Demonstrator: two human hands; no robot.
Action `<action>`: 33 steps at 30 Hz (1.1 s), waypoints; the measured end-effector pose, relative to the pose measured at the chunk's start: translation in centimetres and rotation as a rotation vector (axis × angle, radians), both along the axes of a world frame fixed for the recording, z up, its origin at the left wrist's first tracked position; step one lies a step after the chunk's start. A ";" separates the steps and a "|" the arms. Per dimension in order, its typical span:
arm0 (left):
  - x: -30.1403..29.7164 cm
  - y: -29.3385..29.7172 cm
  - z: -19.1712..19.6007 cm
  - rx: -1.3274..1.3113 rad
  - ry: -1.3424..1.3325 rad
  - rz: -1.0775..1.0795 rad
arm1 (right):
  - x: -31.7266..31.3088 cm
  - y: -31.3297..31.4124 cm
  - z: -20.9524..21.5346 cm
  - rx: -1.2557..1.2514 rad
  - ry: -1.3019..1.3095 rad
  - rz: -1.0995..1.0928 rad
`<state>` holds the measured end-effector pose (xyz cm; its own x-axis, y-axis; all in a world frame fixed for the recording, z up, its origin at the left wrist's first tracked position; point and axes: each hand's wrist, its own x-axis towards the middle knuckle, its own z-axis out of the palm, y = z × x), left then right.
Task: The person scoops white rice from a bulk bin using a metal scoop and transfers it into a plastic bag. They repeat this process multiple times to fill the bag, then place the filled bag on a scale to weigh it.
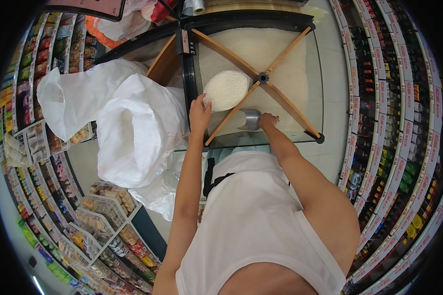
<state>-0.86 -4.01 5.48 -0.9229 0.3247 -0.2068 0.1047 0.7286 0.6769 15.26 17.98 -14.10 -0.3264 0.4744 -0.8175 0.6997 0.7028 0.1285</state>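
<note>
A large black-framed bin (251, 18) with a glass edge holds pale rice (290, 73). My left hand (200, 112) has its fingers curled on the near-left edge of an oval, rice-filled bag (227, 90), which looks like thin plastic. The bag lies over the bin's left part, its white grains heaped and showing on top. In my right hand (268, 120) is a metal scoop (251, 119), held by its handle low over the rice near the bin's front edge. Pale rice seems to sit at the scoop's mouth, which points left toward the bag.
Crossed wooden slats (285, 105) with a black hub (263, 77) span the bin's top. A big white woven sack (133, 142) stands open to the left. Snack shelves (103, 221) rise at left; packed shelves (379, 123) line the right. A pink sign (91, 6) hangs at the far left.
</note>
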 end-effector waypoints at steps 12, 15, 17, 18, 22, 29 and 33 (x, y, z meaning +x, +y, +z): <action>-2.4 -0.9 -3.2 -0.004 -0.027 0.021 | 8.8 7.4 2.4 -0.044 0.381 0.058; -2.3 -0.4 -3.3 -0.044 0.016 0.006 | 10.2 8.6 3.6 -0.107 0.511 0.070; -2.4 -0.5 -3.7 -0.060 0.046 -0.001 | 10.9 9.1 5.0 -0.180 0.588 0.054; -2.5 -0.3 -4.0 -0.024 0.099 -0.005 | 11.3 9.5 5.8 -0.216 0.625 0.045; -2.5 -0.6 -3.8 -0.080 0.102 0.000 | 10.7 9.1 12.1 -0.229 0.706 0.036; -3.5 0.9 -2.1 -0.180 0.132 -0.040 | 12.1 9.3 16.3 -0.132 0.909 -0.037; -4.2 1.2 -1.8 -0.124 0.163 -0.071 | 12.0 9.7 17.5 -0.136 0.861 -0.223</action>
<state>-5.05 -2.79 3.73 -0.9232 0.3713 -0.0990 0.2595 0.7923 0.5522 27.25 27.67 3.35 -0.7637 0.5170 -0.3866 0.6375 0.5096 -0.5779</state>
